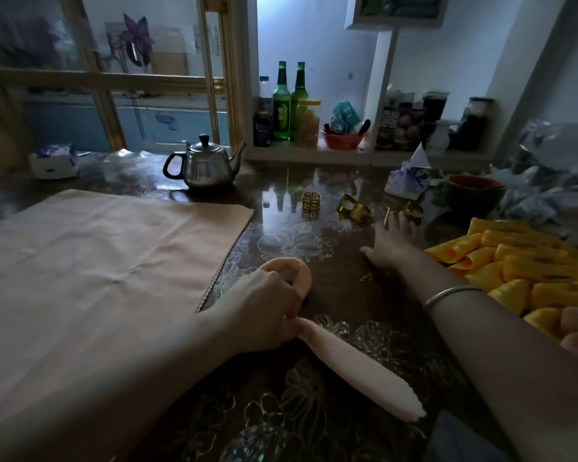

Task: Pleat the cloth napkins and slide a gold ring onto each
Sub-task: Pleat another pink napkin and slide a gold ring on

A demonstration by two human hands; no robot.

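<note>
- A person's left hand [264, 308] grips a pleated napkin [364, 368] near its middle, fingers curled round the peach cloth. One end bends up into a loop beyond the knuckles. The other end lies slanting across the floral tabletop [334, 295] toward the near edge.
- The right hand [391, 241], a bangle [447, 293] on its wrist, lies stretched flat and open with the thumb splayed. Its fingertips touch a gold ring [412, 211] at the far right.
- Two further rings sit to that ring's left, apart from the hand: a tipped ring [354, 208] and an upright ring [311, 200].
- A flat napkin [97, 261], also peach, lies spread over the tabletop's left side.
- Yellow napkins [514, 271], pleated, are heaped at the right edge.
- A steel teapot [204, 165] stands behind the flat napkin; green bottles [282, 101] line a shelf beyond.
</note>
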